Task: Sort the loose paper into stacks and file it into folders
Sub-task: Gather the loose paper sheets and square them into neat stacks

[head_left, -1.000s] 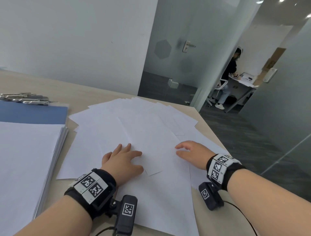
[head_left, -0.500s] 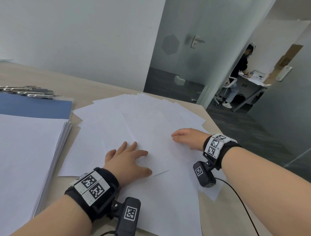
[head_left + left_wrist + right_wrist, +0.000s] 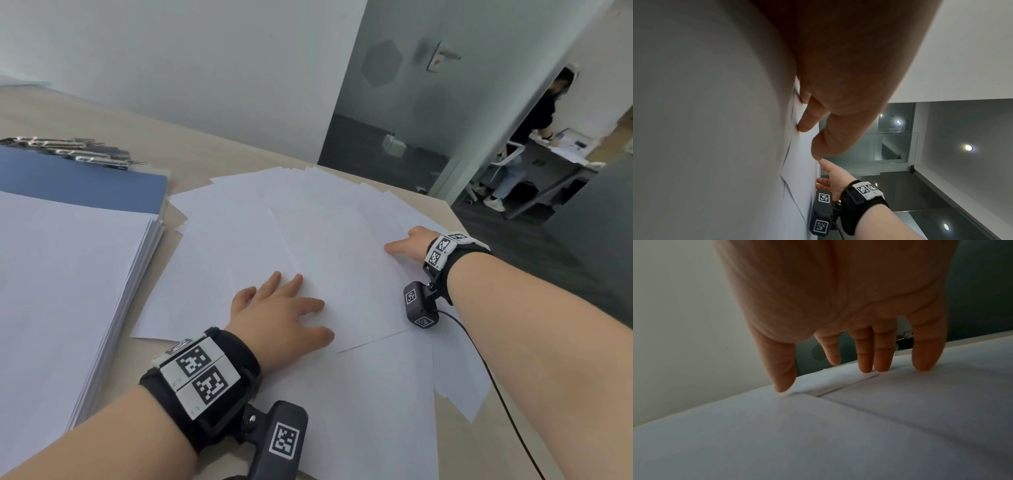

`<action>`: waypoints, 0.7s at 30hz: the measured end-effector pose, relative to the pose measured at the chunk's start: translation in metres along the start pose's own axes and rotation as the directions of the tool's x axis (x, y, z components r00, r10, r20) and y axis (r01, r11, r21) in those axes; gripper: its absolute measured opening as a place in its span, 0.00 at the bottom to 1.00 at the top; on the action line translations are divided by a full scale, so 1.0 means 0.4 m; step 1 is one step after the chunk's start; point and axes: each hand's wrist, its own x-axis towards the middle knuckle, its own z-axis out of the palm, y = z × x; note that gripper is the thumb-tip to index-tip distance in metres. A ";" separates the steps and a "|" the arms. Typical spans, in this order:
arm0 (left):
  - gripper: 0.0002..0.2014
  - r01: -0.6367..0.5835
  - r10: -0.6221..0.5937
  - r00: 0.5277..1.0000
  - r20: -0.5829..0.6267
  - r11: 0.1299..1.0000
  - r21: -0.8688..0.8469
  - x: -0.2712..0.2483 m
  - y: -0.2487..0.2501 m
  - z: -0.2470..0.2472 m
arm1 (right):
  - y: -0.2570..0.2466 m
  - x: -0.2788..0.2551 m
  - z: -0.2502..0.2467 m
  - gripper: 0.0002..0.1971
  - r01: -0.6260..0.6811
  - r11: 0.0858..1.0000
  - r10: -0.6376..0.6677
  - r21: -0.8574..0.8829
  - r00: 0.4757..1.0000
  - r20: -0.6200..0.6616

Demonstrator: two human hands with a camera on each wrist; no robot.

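The desk is light wood, and a plain white wall stands behind it. To the right is a grey glass door with a silver handle. Far off, a person stands by another table.

Paper stack left; bare table beyond

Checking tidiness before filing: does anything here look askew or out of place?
Yes. The loose white sheets lie fanned at mixed angles, some overhanging the beige table's right edge, unlike the squared white paper stack.
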 end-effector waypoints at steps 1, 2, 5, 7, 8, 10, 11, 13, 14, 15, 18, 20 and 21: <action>0.25 0.000 0.000 1.000 -0.005 1.000 -0.005 0.000 -0.001 0.001 | 0.002 0.012 0.004 0.41 -0.006 1.000 0.005 -0.003 1.000 -0.014; 0.25 -0.001 0.001 1.000 -0.006 1.000 -0.008 0.000 0.000 0.002 | 0.005 0.021 0.006 0.39 -0.012 1.000 0.012 -0.009 1.000 -0.021; 0.24 0.001 -0.001 1.000 -0.008 1.000 -0.013 -0.001 0.002 0.002 | 0.005 0.033 0.005 0.30 -0.031 0.999 0.031 -0.017 1.000 -0.004; 0.23 0.003 -0.003 1.000 -0.008 1.000 -0.012 -0.001 0.005 0.001 | 0.005 0.034 0.001 0.24 -0.063 0.998 0.062 0.022 0.998 0.023; 0.23 0.004 -0.004 1.000 -0.007 1.000 -0.012 -0.001 0.007 0.000 | 0.003 0.031 -0.001 0.23 -0.077 0.996 0.076 0.039 0.997 0.036; 0.23 0.005 -0.005 1.000 -0.004 1.000 -0.016 -0.003 0.008 -0.001 | -0.005 0.027 -0.002 0.24 -0.088 0.995 0.086 0.052 0.995 0.048; 0.23 0.005 -0.005 1.000 -0.003 1.000 -0.017 -0.004 0.009 -0.002 | -0.009 0.028 -0.002 0.27 -0.090 0.995 0.087 0.051 0.995 0.056; 0.23 0.004 -0.004 1.000 -0.005 1.000 -0.021 -0.004 0.009 -0.002 | -0.018 0.027 -0.001 0.37 -0.092 0.994 0.089 0.063 0.995 0.048; 0.22 0.004 -0.004 1.000 -0.005 1.000 -0.025 -0.004 0.009 -0.002 | -0.019 0.031 0.000 0.44 -0.088 0.992 0.086 0.086 0.996 0.035; 0.22 0.005 -0.005 1.000 -0.006 1.000 -0.028 -0.004 0.009 -0.002 | -0.018 0.037 0.001 0.50 -0.086 0.991 0.084 0.104 0.996 0.028; 0.23 0.004 -0.004 1.000 -0.006 0.999 -0.033 -0.004 0.008 -0.002 | -0.021 0.033 -0.004 0.44 -0.092 0.986 0.088 0.142 0.996 0.032; 0.23 0.004 -0.004 1.000 -0.006 1.000 -0.030 -0.005 0.008 -0.002 | -0.020 0.031 -0.007 0.29 -0.098 0.981 0.092 0.168 0.995 0.044; 0.23 0.004 -0.004 1.000 -0.006 1.000 -0.029 -0.004 0.008 -0.002 | -0.020 0.032 -0.008 0.26 -0.096 0.980 0.087 0.173 0.995 0.057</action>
